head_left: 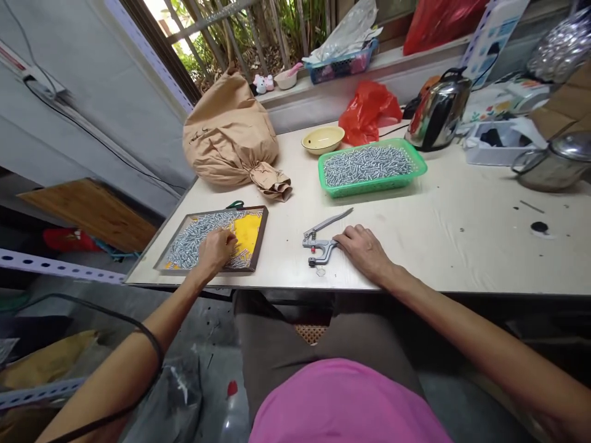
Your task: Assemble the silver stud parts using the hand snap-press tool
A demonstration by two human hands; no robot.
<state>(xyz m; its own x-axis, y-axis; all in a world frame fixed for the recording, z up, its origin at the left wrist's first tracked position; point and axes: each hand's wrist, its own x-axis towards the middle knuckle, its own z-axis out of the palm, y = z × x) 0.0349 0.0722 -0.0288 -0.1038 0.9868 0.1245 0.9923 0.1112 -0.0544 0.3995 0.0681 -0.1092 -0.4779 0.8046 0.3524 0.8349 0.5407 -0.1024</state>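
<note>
My left hand [217, 249] is over the shallow tray [260, 243] at the left. Its fingers are pinched together among small silver metal pins [191, 237], and what lies between the fingertips is hidden. Part of the tray's yellow bottom [247, 231] shows on its right side. On the tabletop, my right hand [364, 249] is closed on the lower handle of grey snap-fastener pliers [325, 246]. The pliers lie with their jaws to the left and the upper handle raised apart. A small clear piece [321, 272] lies just below the jaws.
Behind the pliers stands a green basket [419, 161] full of similar pins, with a yellow bowl [323, 140] and red plastic bag [369, 114] nearby. A tied brown sack [231, 132] sits back left. A steel kettle [438, 111] and glass pot [554, 166] stand right.
</note>
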